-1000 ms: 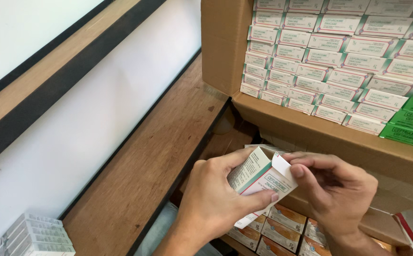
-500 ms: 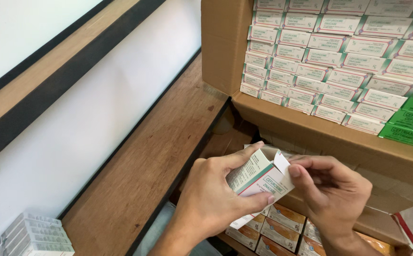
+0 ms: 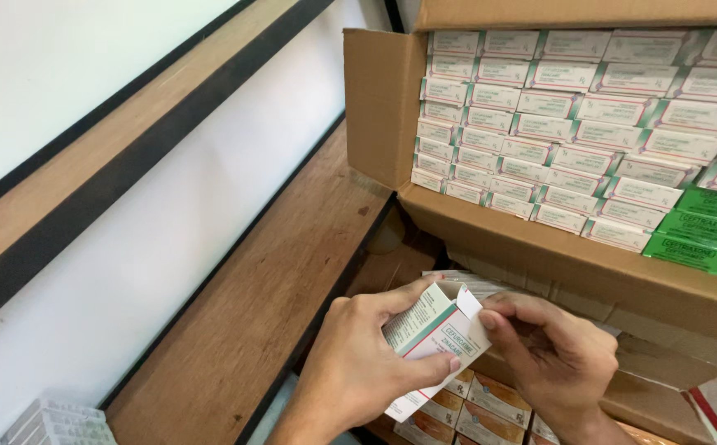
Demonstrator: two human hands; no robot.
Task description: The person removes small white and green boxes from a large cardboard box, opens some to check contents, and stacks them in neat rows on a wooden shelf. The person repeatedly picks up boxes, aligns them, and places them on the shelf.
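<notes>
A white wall (image 3: 128,214) with a dark-edged wooden rail fills the left side; below it a long wooden desk (image 3: 259,313) runs away from the viewer; on the desk's far right stands a large open cardboard carton (image 3: 383,107), tipped so its mouth faces the camera; it is packed with neat rows of small white medicine boxes (image 3: 556,124) trimmed in green and pink; a few solid green boxes (image 3: 696,235) sit at the carton's lower right corner; under the desk's edge, at the bottom of the view, lie orange-and-white packs (image 3: 478,412); a stack of pale boxes (image 3: 58,424) shows in the bottom left corner, blurred. In the lower middle, 2 bare hands meet; the left hand (image 3: 358,371) is closed around 1 small white medicine box (image 3: 428,334), thumb along its top edge and fingers wrapped beneath, holding it tilted in the air above the orange-and-white packs and in front of the carton; the right hand (image 3: 552,358) is curled, its thumb and fingertips pinching the box's raised end flap (image 3: 469,301) at the upper right corner.
</notes>
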